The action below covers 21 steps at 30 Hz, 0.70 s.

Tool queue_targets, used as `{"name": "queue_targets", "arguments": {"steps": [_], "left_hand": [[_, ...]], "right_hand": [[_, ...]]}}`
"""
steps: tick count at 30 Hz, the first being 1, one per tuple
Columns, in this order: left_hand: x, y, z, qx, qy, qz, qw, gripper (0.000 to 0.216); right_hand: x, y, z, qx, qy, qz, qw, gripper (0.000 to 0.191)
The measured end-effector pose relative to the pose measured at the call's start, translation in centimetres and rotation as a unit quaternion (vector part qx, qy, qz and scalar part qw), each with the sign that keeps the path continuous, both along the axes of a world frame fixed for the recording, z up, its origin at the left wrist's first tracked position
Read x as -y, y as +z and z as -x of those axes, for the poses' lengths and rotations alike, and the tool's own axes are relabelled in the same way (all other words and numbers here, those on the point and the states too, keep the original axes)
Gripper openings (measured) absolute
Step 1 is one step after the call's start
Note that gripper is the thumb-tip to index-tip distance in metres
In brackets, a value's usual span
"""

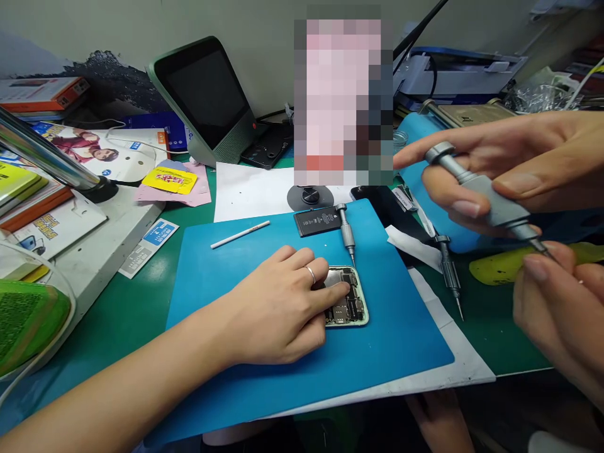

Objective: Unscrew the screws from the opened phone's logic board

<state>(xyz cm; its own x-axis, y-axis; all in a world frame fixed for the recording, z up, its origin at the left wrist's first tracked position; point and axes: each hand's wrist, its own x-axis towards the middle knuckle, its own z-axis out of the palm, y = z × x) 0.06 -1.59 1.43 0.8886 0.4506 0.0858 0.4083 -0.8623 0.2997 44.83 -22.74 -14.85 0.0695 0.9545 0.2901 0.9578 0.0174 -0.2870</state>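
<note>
My left hand (278,308), a ring on one finger, lies on an opened phone (352,302) on the blue mat (377,352), with fingers and thumb closed along its edges. The phone's circuit boards show past my fingertips. At the right, another person's hand (519,151) holds a grey screwdriver (486,195) slanting down to the right. My right hand (557,308) comes up from the lower right and pinches the screwdriver's thin tip. A second screwdriver (346,236) and a black battery (316,221) lie on the mat just behind the phone.
A third screwdriver (450,277) and a yellow-green case (500,267) lie right of the mat. A white stick (240,234) rests on the mat's far left. A smart display (207,94) stands at the back, and boxes, papers and a lamp base (101,189) crowd the left.
</note>
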Motion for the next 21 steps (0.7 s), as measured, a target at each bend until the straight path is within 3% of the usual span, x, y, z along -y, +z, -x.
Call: {"name": "queue_targets", "arguments": {"steps": [5,8,10,12,14,21], "left_hand": [[0.3,-0.2,0.0,-0.003,0.008,0.001,1.000,0.046],[0.3,-0.3,0.0,-0.001,0.008,-0.006,1.000,0.046],[0.4,-0.4,0.1,0.009,0.006,-0.015,1.000,0.045],[0.3,-0.3,0.1,0.018,0.001,-0.025,1.000,0.042],[0.3,-0.3,0.1,0.021,-0.007,-0.026,0.999,0.038],[0.3,-0.5,0.1,0.038,-0.008,-0.011,0.999,0.039]], "right_hand": [[3.0,-7.8,3.2,0.002,0.007,0.006,1.000,0.025],[3.8,-10.9,3.9,0.009,0.039,0.015,0.999,0.040],[4.3,-12.4,3.7,0.013,0.065,0.022,0.998,0.039],[4.5,-13.1,3.5,0.015,0.081,0.028,0.996,0.029],[4.5,-13.0,3.4,0.016,0.087,0.030,0.996,0.034],[2.2,-9.9,5.1,0.003,0.005,0.034,0.999,0.038]]}}
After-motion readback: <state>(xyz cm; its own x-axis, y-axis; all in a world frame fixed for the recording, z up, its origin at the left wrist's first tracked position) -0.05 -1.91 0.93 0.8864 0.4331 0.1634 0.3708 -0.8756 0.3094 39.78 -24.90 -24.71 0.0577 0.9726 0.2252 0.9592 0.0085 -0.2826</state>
